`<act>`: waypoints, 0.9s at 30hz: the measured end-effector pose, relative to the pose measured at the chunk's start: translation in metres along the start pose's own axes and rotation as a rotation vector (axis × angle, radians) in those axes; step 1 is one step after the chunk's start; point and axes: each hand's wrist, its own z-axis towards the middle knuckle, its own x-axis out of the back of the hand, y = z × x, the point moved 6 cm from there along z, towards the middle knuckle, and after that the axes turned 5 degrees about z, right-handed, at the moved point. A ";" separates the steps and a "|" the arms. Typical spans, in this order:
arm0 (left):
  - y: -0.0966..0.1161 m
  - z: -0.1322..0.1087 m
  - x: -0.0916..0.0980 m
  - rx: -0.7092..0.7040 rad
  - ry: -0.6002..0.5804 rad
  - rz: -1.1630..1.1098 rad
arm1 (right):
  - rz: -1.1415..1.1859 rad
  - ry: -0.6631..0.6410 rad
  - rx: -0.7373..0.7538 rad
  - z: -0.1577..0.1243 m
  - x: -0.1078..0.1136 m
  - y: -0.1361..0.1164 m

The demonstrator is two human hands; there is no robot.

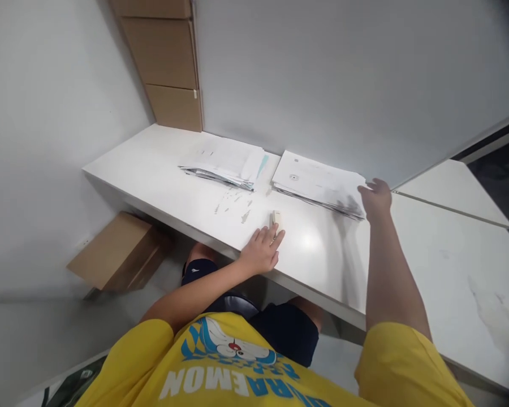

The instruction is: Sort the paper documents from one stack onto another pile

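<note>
My left hand lies on the front edge of the white table, its fingers stretched out. Its fingertips touch a small cream-coloured object, partly covered by the fingers; its kind is hard to make out. At the right end of a stack of printed paper sheets is my right hand, with its fingers apart and bent near the stack's corner. Whether it touches the top sheet is unclear. A second paper stack lies to the left, its front edges slightly fanned.
Cardboard boxes are stacked at the table's back left corner, against the wall. Another cardboard box stands below the table at left. Dark marks spot the white tabletop. A grey panel rises behind the table.
</note>
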 end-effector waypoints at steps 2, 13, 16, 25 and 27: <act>0.001 0.000 -0.002 -0.003 0.004 -0.007 | -0.133 0.055 0.119 -0.021 -0.020 0.007; 0.001 -0.001 -0.005 0.017 0.044 -0.151 | -0.679 -0.049 0.212 -0.067 -0.062 0.055; -0.008 -0.003 -0.005 0.084 0.030 -0.322 | -0.633 0.005 0.210 -0.085 -0.045 0.057; -0.159 0.053 0.024 0.259 0.032 -0.640 | -0.538 0.240 -0.031 -0.113 -0.007 0.080; -0.199 0.080 0.035 0.290 0.099 -0.415 | -0.568 0.230 -0.012 -0.105 -0.010 0.083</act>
